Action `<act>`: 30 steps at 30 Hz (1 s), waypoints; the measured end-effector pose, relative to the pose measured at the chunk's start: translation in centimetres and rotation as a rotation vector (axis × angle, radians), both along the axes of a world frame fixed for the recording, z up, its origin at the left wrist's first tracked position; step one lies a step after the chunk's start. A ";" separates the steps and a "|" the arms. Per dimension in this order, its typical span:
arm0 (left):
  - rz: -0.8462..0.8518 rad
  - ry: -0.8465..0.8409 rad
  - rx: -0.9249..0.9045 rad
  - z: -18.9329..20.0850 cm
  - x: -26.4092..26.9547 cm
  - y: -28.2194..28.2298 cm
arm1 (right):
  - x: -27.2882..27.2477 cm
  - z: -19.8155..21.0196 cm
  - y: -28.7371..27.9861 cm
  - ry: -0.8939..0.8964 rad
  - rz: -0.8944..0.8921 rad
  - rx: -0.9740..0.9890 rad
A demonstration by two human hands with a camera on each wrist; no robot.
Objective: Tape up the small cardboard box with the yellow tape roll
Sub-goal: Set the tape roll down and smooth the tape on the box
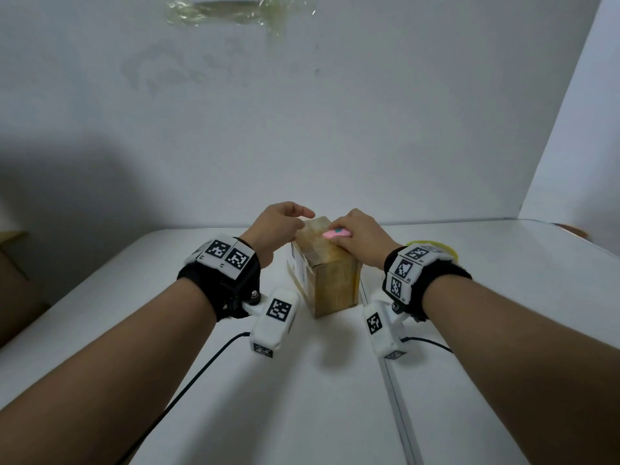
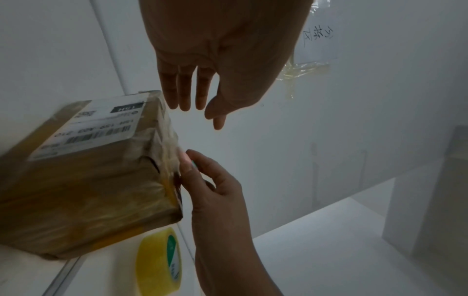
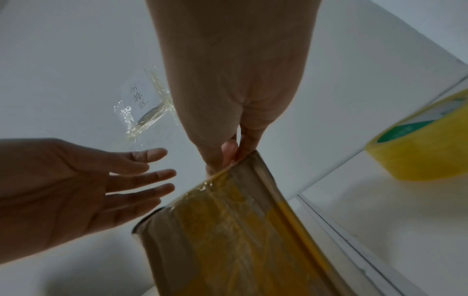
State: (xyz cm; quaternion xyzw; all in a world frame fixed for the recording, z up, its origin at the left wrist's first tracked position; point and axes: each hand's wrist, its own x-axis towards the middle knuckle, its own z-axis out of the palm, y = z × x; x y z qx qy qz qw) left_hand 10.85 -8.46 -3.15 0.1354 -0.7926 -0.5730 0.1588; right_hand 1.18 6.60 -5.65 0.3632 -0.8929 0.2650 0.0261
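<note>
The small cardboard box (image 1: pixel 330 280), wrapped in yellowish tape and bearing a white label (image 2: pixel 96 126), stands on the white table (image 1: pixel 302 397). My right hand (image 1: pixel 339 238) rests on the box's top and pinches a small pink tool (image 1: pixel 336 233) against the far top edge (image 3: pixel 229 150). My left hand (image 1: pixel 298 218) hovers just left of that top edge with straight fingers (image 2: pixel 185 96), holding nothing. The yellow tape roll (image 1: pixel 448 251) lies on the table to the right of the box, partly hidden behind my right wrist; it shows more plainly in the wrist views (image 2: pixel 159 262) (image 3: pixel 418 152).
A white wall (image 1: pixel 302 129) rises right behind the box, with a paper note under clear tape (image 1: pixel 235 8) high up. A seam (image 1: pixel 394 391) runs through the table to the right of the box. Brown cardboard (image 1: pixel 13 280) stands off the table's left side. Black cables (image 1: pixel 201 370) trail from my wrists.
</note>
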 end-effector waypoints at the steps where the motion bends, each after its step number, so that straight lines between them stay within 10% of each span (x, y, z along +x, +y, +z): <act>1: -0.001 -0.006 -0.021 0.1 -0.1 0.3 | 0.0 -0.1 0.0 0.003 -0.018 -0.011; 30: -0.107 -0.261 -0.311 2.4 -4.8 5.6 | -6.5 -1.6 9.2 -0.149 -0.393 -0.319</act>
